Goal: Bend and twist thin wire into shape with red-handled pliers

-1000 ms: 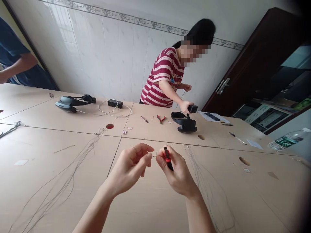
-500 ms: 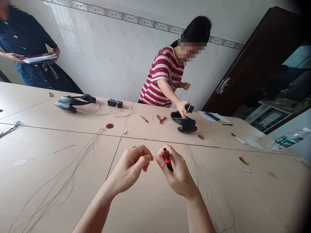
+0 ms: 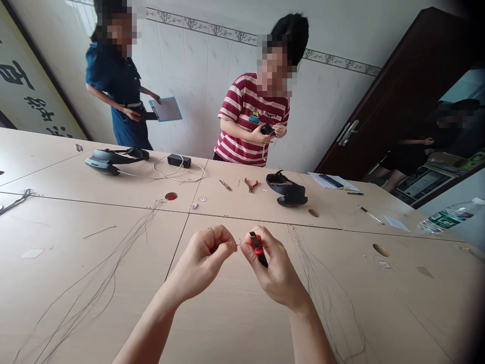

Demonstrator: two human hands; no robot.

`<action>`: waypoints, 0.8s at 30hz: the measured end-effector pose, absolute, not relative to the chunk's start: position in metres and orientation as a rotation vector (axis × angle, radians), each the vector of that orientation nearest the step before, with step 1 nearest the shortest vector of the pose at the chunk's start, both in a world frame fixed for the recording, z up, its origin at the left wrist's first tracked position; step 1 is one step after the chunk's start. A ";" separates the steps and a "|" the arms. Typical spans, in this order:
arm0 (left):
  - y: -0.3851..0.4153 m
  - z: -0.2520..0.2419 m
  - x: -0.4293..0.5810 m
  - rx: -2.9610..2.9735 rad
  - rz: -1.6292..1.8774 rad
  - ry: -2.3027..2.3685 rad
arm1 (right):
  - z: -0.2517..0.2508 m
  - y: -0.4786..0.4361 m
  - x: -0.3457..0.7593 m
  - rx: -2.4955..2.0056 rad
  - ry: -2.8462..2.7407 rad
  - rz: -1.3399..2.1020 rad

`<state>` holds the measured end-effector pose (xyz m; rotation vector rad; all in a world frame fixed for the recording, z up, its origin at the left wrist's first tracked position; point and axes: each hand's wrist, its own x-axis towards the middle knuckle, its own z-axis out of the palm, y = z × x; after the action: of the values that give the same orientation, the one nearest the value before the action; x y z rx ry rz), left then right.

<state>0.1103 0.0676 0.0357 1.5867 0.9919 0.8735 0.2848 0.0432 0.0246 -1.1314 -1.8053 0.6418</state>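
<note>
While both hands are held over the tabletop (image 3: 235, 323) | left hand (image 3: 204, 258): grip pinched shut on a thin wire (image 3: 238, 244) | right hand (image 3: 276, 273): grip wrapped round red-and-black pliers (image 3: 257, 247), nose set against the wire end, right between both grips | loose strands (image 3: 314, 273) are laid out just right of the right grip

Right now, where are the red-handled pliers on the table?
Head view: the red-handled pliers lie on the far table, right of centre, between a thin metal tool and a black headset.

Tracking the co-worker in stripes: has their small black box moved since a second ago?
Yes. The small black box rose up-left, away from the black headset on the table.
</note>
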 end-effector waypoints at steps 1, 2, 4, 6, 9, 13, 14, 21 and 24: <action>0.068 0.035 0.110 1.588 0.873 0.990 | 0.025 0.043 0.285 -1.137 -1.806 0.642; 0.068 0.034 0.110 1.588 0.874 0.988 | 0.025 0.043 0.285 -1.142 -1.807 0.642; 0.068 0.033 0.110 1.588 0.879 0.986 | 0.025 0.043 0.285 -1.151 -1.808 0.636; 0.068 0.033 0.111 1.586 0.882 0.981 | 0.026 0.043 0.285 -1.155 -1.810 0.635; 0.067 0.035 0.111 1.578 0.879 0.983 | 0.026 0.043 0.285 -1.154 -1.809 0.642; 0.067 0.035 0.111 1.570 0.876 1.017 | 0.025 0.044 0.284 -1.141 -1.810 0.637; 0.067 0.035 0.112 1.566 0.878 1.023 | 0.025 0.044 0.284 -1.139 -1.810 0.635; 0.068 0.035 0.114 1.549 0.877 1.038 | 0.023 0.045 0.284 -1.128 -1.825 0.604; 0.069 0.032 0.113 1.513 0.887 1.072 | 0.020 0.046 0.281 -1.128 -1.806 0.581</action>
<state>0.1129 0.0689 0.0320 1.5126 1.0717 0.8875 0.2815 0.0465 0.0205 -1.1276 -1.8064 0.5805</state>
